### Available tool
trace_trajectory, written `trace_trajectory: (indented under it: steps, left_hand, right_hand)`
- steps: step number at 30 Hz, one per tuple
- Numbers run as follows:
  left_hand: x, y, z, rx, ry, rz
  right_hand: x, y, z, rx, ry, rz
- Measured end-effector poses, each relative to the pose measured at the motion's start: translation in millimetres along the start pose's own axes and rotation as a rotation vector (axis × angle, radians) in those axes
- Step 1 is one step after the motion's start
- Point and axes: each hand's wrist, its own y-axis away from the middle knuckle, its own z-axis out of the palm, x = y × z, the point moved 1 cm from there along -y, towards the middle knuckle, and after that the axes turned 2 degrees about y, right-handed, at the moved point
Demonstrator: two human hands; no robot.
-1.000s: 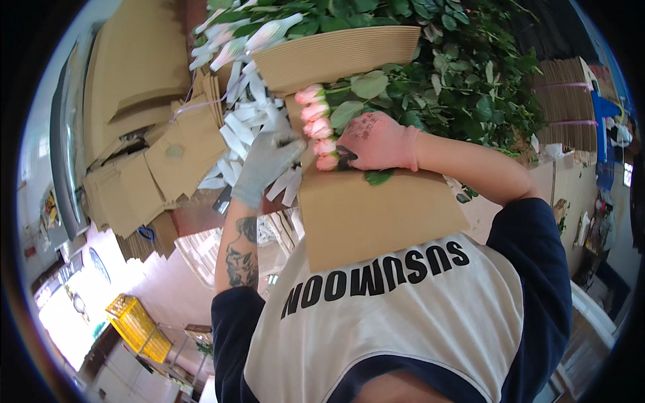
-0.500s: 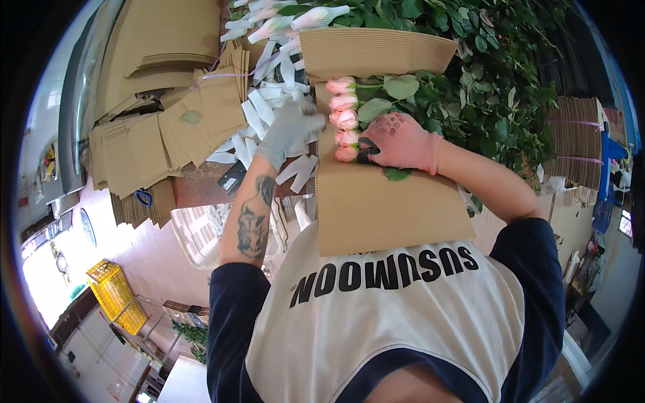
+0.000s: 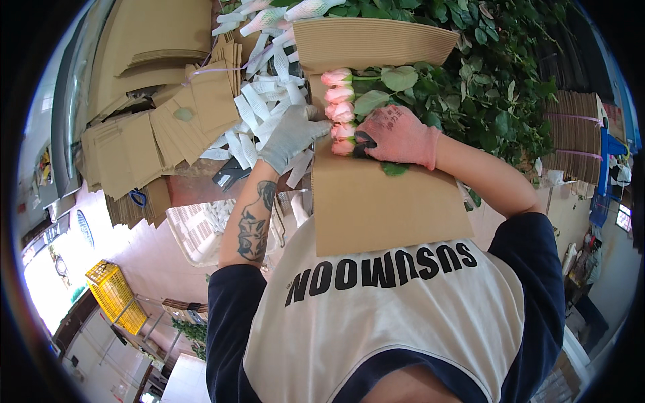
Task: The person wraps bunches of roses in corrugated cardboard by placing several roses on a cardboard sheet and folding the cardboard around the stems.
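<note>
Pink roses (image 3: 338, 94) lie in a column on a corrugated cardboard sheet (image 3: 393, 208), heads to the left and leafy stems to the right. My right hand (image 3: 400, 136), in a pink glove with dark fingertips, closes on a rose (image 3: 343, 146) at the near end of the column, just behind its head. In a pale grey glove, my left hand (image 3: 289, 136) is beside the heads, thumb toward them and fingers partly spread. I see nothing held in it. White foam net sleeves (image 3: 259, 101) lie in a heap beyond it.
A curved corrugated cardboard flap (image 3: 376, 41) rises behind the roses. More leafy stems (image 3: 497, 101) fill the far right. Cardboard pieces (image 3: 141, 144) are spread on the left, with blue-handled scissors (image 3: 138, 197) among them. A white basket (image 3: 191, 228) stands below the table's left edge.
My left hand has slowed from a blur and now rests slightly lower, close to the rose heads. My right hand keeps its grip with little movement. The whole view has shifted slightly.
</note>
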Motion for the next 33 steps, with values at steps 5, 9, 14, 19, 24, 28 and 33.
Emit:
trace_trajectory:
  steps: [5, 9, 14, 19, 24, 28, 33]
  left_hand:
    - [24.4, 1.2, -7.3, -0.037, -0.289, 0.029]
    - [23.2, -4.0, -10.3, -0.049, -0.362, 0.115]
    - [33.0, 3.1, -13.8, -0.066, -0.386, 0.169]
    - [21.9, -2.4, -15.1, -0.035, -0.285, 0.034]
    - [6.6, -17.7, -12.8, -0.034, -0.227, 0.013]
    - [12.5, -10.4, -7.1, -0.028, -0.207, 0.115]
    - [7.3, -20.5, -13.7, -0.103, -0.370, 0.284]
  right_hand:
    - [3.4, 0.3, -1.4, -0.018, -0.026, -0.040]
    - [1.9, -0.7, -3.3, -0.059, -0.022, -0.018]
    - [0.0, 0.2, -4.0, -0.051, -0.018, 0.003]
    - [0.6, 0.5, -3.2, -0.044, -0.015, -0.001]
    - [-0.2, -1.2, -1.3, -0.082, -0.019, 0.012]
    - [2.0, 2.8, 1.3, -0.002, -0.016, -0.034]
    - [-1.2, -1.6, -8.6, -0.084, 0.008, -0.031]
